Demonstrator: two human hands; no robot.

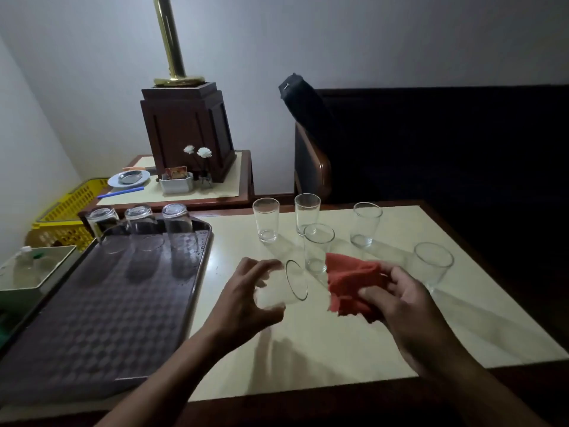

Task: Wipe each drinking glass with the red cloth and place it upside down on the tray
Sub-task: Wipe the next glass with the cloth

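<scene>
My left hand (246, 295) grips a clear drinking glass (288, 288) on its side above the table, with the mouth turned right. My right hand (397, 298) holds the bunched red cloth (351, 283) just to the right of that mouth, a small gap between them. Three glasses (178, 229) stand upside down along the far edge of the dark checkered tray (101, 309) at the left. Several more glasses stand upright on the cream table (323, 349): one at the back left (266, 218), another behind the cloth (317, 248), one at the right (431, 266).
Behind the tray a side table carries a dark wooden lamp base (187, 131), a blue plate (127, 178) and a small white holder. A yellow crate (64, 214) and a white bin (34, 272) sit at the far left. A dark sofa (431, 143) lies beyond the table.
</scene>
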